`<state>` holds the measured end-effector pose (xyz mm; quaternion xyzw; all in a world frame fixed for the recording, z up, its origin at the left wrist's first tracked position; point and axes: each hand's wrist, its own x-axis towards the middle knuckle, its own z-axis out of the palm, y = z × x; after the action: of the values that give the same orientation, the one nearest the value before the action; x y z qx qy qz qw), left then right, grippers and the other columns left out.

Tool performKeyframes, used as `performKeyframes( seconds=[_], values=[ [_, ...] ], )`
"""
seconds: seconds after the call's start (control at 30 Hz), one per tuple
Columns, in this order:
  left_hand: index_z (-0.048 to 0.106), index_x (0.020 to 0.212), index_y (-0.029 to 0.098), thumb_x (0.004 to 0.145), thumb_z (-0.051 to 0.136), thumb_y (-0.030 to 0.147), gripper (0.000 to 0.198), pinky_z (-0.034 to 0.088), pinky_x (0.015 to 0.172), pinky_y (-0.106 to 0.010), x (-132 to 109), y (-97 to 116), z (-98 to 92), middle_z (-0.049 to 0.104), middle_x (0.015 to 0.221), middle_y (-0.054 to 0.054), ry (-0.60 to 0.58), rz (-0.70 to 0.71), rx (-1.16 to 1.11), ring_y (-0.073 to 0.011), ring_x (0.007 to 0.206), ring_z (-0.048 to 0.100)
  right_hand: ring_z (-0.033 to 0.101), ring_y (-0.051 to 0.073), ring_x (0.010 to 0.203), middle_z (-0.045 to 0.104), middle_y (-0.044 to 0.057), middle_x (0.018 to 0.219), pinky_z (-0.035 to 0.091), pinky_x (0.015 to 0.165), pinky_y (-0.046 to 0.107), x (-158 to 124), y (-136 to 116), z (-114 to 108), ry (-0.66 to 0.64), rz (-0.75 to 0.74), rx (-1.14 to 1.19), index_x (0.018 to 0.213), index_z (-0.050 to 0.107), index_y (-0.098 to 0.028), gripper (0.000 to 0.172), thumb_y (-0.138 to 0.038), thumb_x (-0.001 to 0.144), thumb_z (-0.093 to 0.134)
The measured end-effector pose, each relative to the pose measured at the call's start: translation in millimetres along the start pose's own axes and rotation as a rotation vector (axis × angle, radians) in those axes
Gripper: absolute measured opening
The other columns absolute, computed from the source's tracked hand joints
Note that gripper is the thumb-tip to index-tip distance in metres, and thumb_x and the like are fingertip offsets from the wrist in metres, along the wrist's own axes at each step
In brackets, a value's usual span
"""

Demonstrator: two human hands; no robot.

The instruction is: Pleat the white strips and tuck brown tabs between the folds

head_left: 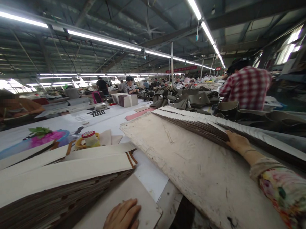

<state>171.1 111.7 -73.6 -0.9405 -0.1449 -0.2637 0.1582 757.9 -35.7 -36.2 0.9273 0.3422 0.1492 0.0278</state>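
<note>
My left hand (pixel 121 219) lies flat, fingers together, on a grey-white card sheet (pixel 147 209) at the near edge of the table. Beside it a thick fanned stack of card pieces (pixel 57 186) stretches to the left. My right hand (pixel 237 142), in a flowered sleeve, reaches to a long fanned row of white-and-brown card pieces (pixel 194 121). Its fingers are tucked into the row's edge and hidden. Between the hands lies a big stained white work board (pixel 196 166).
A glue pot with a red-rimmed lid (pixel 89 137), a blue basin (pixel 7 149) and a pink bundle (pixel 46 136) stand at left. Grey folded bag parts (pixel 188 99) pile up behind. A person in a red checked shirt (pixel 245 87) works at right; other workers sit further back.
</note>
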Motion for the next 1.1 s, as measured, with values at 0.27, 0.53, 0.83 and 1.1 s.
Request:
performKeyframes(
  seconds=[0.27, 0.53, 0.83, 1.1],
  values=[
    [0.059, 0.106, 0.029, 0.08, 0.052, 0.037, 0.028, 0.052, 0.081, -0.027, 3, 8, -8.8, 0.063, 0.11, 0.0, -0.03, -0.077, -0.062, -0.0167, 0.096, 0.061, 0.06, 0.025, 0.087, 0.061, 0.013, 0.102, 0.049, 0.073, 0.04, -69, 7, -19, 0.048, -0.165, 0.035, 0.12, 0.044, -0.011, 0.044, -0.019, 0.077, 0.052],
    [0.059, 0.108, 0.029, 0.081, 0.049, 0.036, 0.029, 0.05, 0.085, -0.031, -4, 10, -0.2, 0.062, 0.111, -0.001, -0.042, -0.145, -0.147, -0.0178, 0.099, 0.059, 0.057, 0.024, 0.099, 0.059, 0.009, 0.114, 0.047, 0.085, 0.037, -214, 5, -17, 0.165, -0.327, 0.093, 0.118, 0.048, -0.019, 0.057, -0.008, 0.062, 0.046],
    [0.059, 0.107, 0.027, 0.082, 0.047, 0.031, 0.029, 0.05, 0.084, -0.037, -7, 15, -6.0, 0.062, 0.111, -0.002, -0.057, -0.157, -0.22, -0.0202, 0.1, 0.058, 0.053, 0.024, 0.107, 0.056, 0.009, 0.119, 0.045, 0.09, 0.039, -317, -9, -22, 0.231, -0.35, 0.136, 0.124, 0.046, -0.018, 0.062, -0.011, 0.063, 0.04],
    [0.059, 0.108, 0.027, 0.082, 0.047, 0.031, 0.029, 0.05, 0.083, -0.035, -8, 15, -5.6, 0.062, 0.111, -0.002, -0.066, -0.157, -0.19, -0.0199, 0.099, 0.059, 0.054, 0.019, 0.105, 0.059, 0.0, 0.115, 0.043, 0.091, 0.03, -254, 20, -75, -0.062, -0.375, 0.175, 0.111, 0.057, -0.028, 0.039, -0.045, 0.083, 0.037]
  ],
)
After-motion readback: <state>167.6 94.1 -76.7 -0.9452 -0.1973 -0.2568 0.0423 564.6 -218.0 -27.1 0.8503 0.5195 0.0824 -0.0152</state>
